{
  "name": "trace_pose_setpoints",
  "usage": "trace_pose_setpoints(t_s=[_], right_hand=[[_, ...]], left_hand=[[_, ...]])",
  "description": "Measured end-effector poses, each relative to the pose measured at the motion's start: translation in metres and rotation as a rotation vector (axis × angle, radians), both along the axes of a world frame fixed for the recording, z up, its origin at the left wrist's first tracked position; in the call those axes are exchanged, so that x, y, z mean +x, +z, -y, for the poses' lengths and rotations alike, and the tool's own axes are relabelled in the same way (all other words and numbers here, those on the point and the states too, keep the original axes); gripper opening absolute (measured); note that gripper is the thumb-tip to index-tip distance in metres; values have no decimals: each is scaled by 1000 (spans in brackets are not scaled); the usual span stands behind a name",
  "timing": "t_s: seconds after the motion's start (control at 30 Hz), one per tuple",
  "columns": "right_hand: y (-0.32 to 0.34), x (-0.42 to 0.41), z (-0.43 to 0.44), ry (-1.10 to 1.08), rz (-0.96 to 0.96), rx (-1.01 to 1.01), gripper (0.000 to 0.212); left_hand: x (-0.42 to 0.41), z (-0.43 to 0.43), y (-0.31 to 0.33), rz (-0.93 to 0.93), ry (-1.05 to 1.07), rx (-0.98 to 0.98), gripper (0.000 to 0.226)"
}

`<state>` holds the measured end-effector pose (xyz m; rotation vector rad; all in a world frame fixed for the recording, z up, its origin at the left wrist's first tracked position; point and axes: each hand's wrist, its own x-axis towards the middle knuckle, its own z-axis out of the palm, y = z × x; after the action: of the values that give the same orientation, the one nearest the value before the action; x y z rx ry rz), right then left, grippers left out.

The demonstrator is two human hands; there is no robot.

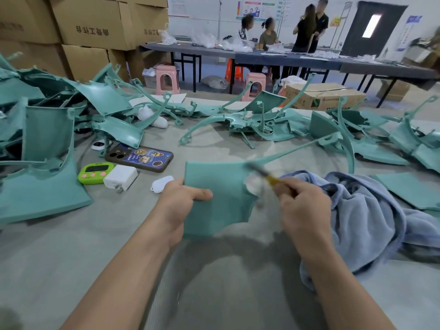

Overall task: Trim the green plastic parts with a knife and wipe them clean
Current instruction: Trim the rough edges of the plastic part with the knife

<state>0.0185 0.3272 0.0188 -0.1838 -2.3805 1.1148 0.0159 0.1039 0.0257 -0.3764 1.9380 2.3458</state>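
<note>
My left hand (181, 198) grips the left edge of a green plastic part (221, 201), thumb on top, holding it above the grey table. A long thin arm of that part runs up to the right. My right hand (302, 203) holds a knife (264, 173) with a yellow handle; its blurred blade lies over the part's upper right edge, by a notch. A blue towel (371, 217) lies crumpled just right of my right hand. More green parts are heaped at the left (47, 139) and across the far side (262, 122).
A phone (140, 159), a green timer (95, 173), a white charger (120, 178) and a white case (162, 184) lie left of the held part. Cardboard boxes (90, 22) stack behind. Several people stand and sit at a far table (285, 57).
</note>
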Motion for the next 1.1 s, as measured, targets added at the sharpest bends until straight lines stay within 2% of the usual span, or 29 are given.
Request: trace_pose_setpoints(t_s=[0.1, 0.2, 0.27, 0.33, 0.43, 0.53, 0.63, 0.67, 0.73, 0.8, 0.83, 0.9, 1.0, 1.03, 1.1], right_hand=[[6, 3, -8, -72, -152, -177, 26], [7, 11, 4, 83, -186, -138, 24], [9, 18, 19, 184, -182, -149, 23], [11, 22, 32, 274, -158, -184, 24], [10, 24, 40, 360, -89, -144, 24], [10, 12, 25, 142, -19, -83, 21], [6, 4, 4, -32, 12, -172, 27], [5, 4, 3, 21, -34, -245, 25], [9, 11, 13, 264, -113, -376, 21], [9, 15, 27, 454, -100, -412, 22], [7, 13, 28, 439, -61, -433, 22], [3, 0, 16, 206, 43, -484, 20], [-1, -15, -15, -252, 259, -292, 35], [-1, -17, -18, -305, 223, -298, 38], [2, -12, -7, -141, 15, -451, 31]], left_hand=[[-3, -1, -3, -111, 100, -138, 22], [-2, -6, -7, -428, 280, -315, 17], [2, -9, -9, -632, 254, -499, 13], [7, -13, -12, -759, 205, -699, 24], [10, -15, -11, -836, 196, -779, 33], [10, -11, -12, -835, 211, -784, 33], [11, -8, -12, -831, 205, -801, 37], [11, -9, -12, -857, 209, -836, 38], [10, -12, -12, -920, 201, -901, 43], [9, -13, -13, -949, 179, -914, 45], [8, -12, -13, -951, 180, -904, 46], [10, -8, -14, -943, 182, -870, 47], [13, -5, -11, -960, 169, -859, 48], [13, -6, -11, -959, 170, -857, 47], [11, -8, -12, -955, 176, -857, 45]])
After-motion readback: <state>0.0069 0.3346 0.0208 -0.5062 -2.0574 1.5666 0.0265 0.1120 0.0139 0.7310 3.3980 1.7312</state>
